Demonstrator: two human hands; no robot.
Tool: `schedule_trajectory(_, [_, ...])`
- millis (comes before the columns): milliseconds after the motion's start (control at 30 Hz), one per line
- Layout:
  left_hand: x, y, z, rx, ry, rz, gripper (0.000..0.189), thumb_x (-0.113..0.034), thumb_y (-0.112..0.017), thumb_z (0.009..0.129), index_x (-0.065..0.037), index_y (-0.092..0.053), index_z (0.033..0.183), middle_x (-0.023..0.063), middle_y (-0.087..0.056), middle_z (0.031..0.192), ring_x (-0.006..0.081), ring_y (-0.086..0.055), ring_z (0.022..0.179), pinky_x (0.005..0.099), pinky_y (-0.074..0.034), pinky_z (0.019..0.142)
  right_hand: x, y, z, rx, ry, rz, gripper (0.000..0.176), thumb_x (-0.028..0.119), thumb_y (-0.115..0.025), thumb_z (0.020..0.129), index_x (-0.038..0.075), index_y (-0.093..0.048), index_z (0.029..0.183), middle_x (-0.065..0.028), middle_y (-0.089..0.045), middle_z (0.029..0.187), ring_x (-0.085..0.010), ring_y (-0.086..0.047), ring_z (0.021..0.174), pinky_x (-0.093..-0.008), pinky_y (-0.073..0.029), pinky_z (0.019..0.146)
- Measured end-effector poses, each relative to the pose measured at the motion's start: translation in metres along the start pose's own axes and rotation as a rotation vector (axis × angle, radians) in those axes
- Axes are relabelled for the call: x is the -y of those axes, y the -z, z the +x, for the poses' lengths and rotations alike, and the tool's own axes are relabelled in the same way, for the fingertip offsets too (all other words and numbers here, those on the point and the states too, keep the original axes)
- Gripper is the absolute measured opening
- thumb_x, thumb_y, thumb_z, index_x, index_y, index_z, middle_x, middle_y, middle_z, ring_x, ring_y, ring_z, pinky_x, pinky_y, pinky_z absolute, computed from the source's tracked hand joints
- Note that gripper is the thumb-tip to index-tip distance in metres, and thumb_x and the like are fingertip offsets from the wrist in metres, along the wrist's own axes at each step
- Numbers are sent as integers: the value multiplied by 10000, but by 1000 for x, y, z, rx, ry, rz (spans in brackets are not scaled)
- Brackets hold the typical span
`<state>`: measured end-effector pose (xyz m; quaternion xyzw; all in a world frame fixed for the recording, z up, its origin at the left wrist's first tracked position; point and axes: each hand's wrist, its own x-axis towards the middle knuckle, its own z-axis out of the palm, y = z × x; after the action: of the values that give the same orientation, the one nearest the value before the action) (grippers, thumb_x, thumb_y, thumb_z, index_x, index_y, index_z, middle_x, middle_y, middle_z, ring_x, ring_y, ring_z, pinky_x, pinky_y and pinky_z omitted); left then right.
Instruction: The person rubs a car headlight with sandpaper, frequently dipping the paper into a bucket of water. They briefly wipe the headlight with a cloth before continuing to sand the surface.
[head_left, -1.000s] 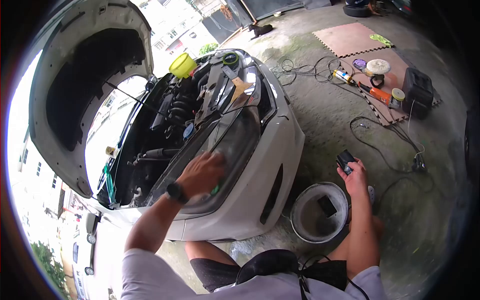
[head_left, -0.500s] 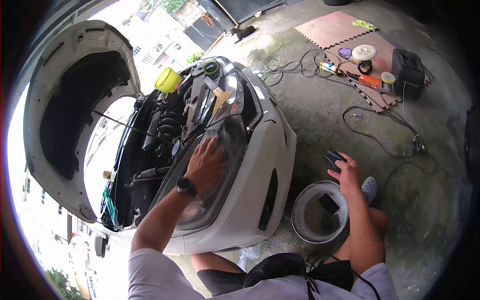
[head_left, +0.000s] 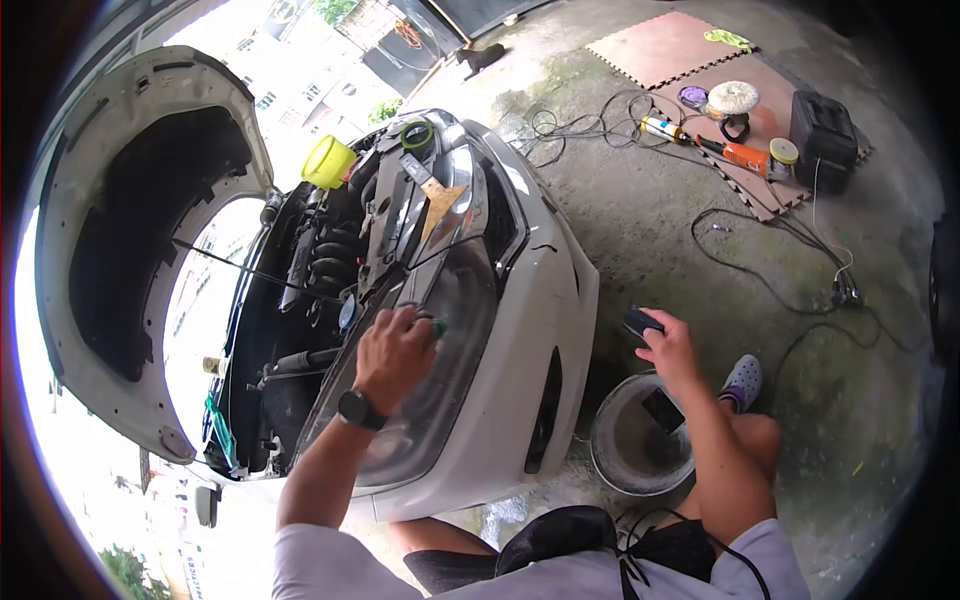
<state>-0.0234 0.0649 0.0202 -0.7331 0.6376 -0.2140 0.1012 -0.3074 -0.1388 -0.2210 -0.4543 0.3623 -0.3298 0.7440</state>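
My left hand point(head_left: 395, 357), with a dark watch on its wrist, is over the hazy headlight point(head_left: 455, 345) of a white car. Its fingers are curled, and a small dark, greenish bit shows at the fingertips; what it is I cannot make out. Out past the bumper point(head_left: 535, 300), my right hand point(head_left: 672, 350) grips a black oblong block point(head_left: 642, 322) between thumb and fingers. Just below that hand a round bucket point(head_left: 600, 440) of murky water stands on the floor. A dark flat rectangular piece point(head_left: 662, 410) is at the bucket's far side.
The hood point(head_left: 60, 250) is propped up over the engine bay. A scraper-like tool point(head_left: 435, 195), a green tape roll point(head_left: 416, 135) and a yellow container point(head_left: 328, 162) rest at the car's front. Cables, an orange polisher point(head_left: 745, 157) and a black case point(head_left: 822, 140) lie right. A dark animal point(head_left: 482, 60) lies far back.
My left hand has gone from lying flat on the headlight to curled fingers, slightly further left. My right hand, still holding the black block, has shifted a little left.
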Motion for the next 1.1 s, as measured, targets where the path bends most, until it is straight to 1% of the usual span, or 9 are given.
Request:
schedule_trajectory(100, [22,3,-14,-52,147,-59,256,-230,-773,845,-119,-721,1071,61,-662,1238,301,-647,1097,433,-578,877,-22,-25,0,-104,396,-513,363,7,-530,919,4,-682,1249,-148,-736,1095,-213,-727,960,-373,-603,810])
schedule_trajectory(167, [36,-3,-12,-122,240,-148,316,-222,-770,850,-103,-725,1138,74,-661,1299,313,-660,1116,430,-577,890,-11,-67,-17,-103,582,-588,354,-10,-565,903,12,-677,1238,-234,-740,1088,-415,-735,985,-438,-595,846])
schedule_trajectory(400, [48,-10,-1,-109,241,-300,368,-252,-770,849,-86,-721,1174,87,-677,1287,327,-667,1129,451,-557,915,-4,-219,-16,83,1000,-670,547,-118,-540,844,-64,-544,1389,-299,-592,1385,-446,-592,1279,-478,-498,1089])
schedule_trajectory(700, [54,-15,-2,-109,216,-340,360,-247,-759,849,-62,-724,1155,88,-671,1232,330,-636,1120,449,-535,936,36,-273,55,24,766,-927,621,-128,-477,826,-132,-440,1445,-360,-518,1435,-467,-533,1338,-461,-498,1095])
schedule_trajectory(833, [53,-24,-3,-154,211,-325,389,-291,-769,827,-64,-734,1141,91,-649,1248,319,-626,1116,473,-539,867,7,-269,29,-9,993,-1040,614,-89,-499,829,-158,-430,1435,-360,-524,1429,-461,-554,1317,-469,-525,1056])
schedule_trajectory(900, [53,-25,-2,-154,211,-324,389,-292,-769,826,-71,-732,1144,88,-646,1243,317,-623,1123,477,-536,864,37,-270,42,30,923,-1022,622,-87,-499,828,-155,-431,1443,-358,-517,1440,-455,-543,1335,-470,-525,1057])
schedule_trajectory(967, [52,-25,-2,-139,229,-331,386,-296,-766,829,-73,-730,1142,82,-645,1239,318,-621,1127,487,-523,884,67,-273,50,196,507,-883,657,-73,-497,843,-168,-383,1483,-393,-464,1482,-487,-467,1412,-453,-440,1164])
schedule_trajectory(1033, [51,-23,-2,-125,239,-349,393,-300,-765,833,-72,-726,1151,85,-640,1251,324,-611,1151,520,-510,917,36,-279,37,119,575,-880,627,-68,-503,844,-169,-413,1456,-387,-503,1442,-496,-530,1345,-462,-491,1108])
schedule_trajectory(1100, [51,-24,1,-108,250,-370,400,-305,-763,838,-71,-722,1160,88,-636,1263,331,-602,1175,554,-496,950,2,-282,20,-93,1042,-1014,526,-72,-499,841,-159,-491,1360,-385,-564,1341,-492,-622,1198,-489,-540,1016])
